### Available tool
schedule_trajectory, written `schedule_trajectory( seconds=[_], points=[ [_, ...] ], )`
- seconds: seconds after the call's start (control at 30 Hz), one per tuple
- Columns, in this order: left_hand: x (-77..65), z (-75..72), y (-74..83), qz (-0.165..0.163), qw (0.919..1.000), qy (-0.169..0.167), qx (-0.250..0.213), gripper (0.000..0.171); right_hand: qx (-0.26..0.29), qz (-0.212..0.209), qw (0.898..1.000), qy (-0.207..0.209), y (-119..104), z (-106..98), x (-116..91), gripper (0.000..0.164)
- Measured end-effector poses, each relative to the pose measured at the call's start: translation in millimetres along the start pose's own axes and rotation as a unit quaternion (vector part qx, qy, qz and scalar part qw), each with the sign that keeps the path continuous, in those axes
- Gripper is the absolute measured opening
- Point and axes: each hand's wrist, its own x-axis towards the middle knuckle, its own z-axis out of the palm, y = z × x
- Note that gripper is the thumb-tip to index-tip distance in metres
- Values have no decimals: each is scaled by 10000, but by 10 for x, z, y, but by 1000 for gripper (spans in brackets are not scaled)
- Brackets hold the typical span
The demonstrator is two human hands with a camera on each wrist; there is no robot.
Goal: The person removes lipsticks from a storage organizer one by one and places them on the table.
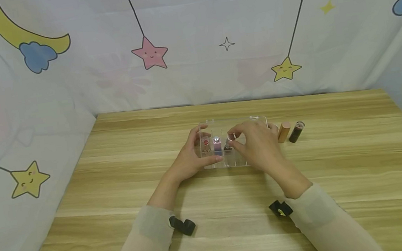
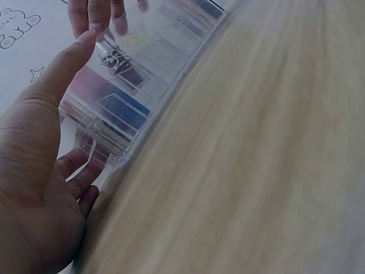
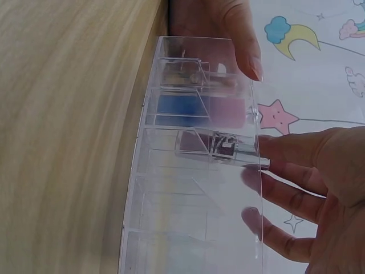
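A clear plastic lipstick organizer [image 1: 236, 159] with several compartments stands on the table. My left hand [image 1: 189, 157] grips its left end, thumb along the front and fingers behind. In the compartment nearest that hand is a lipstick with a red centre on its top [image 1: 206, 142]. Beside it stands a pink-and-blue lipstick [image 3: 225, 111] with a silvery knob. My right hand [image 1: 259, 143] pinches the top of a dark lipstick with a clear, silvery end [image 3: 225, 146]. Its lower part sits within the third compartment, slightly tilted in the head view. Both wrist views show the organizer's front wall close up.
Right of the organizer stand an orange-gold tube [image 1: 284, 132] and a black tube [image 1: 297, 132]. Another pale object is partly hidden behind my right hand. The wood-grain table [image 1: 364, 162] meets a printed white curtain [image 1: 194, 79] at the back and sides.
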Motion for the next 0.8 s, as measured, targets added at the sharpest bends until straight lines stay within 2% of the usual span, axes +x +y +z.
schedule_trajectory(
  seconds=[0.8],
  points=[
    [-6,2,13,46,9999,-63,-120,100,233,8,9996,167,13,-150,-9,22]
  ],
)
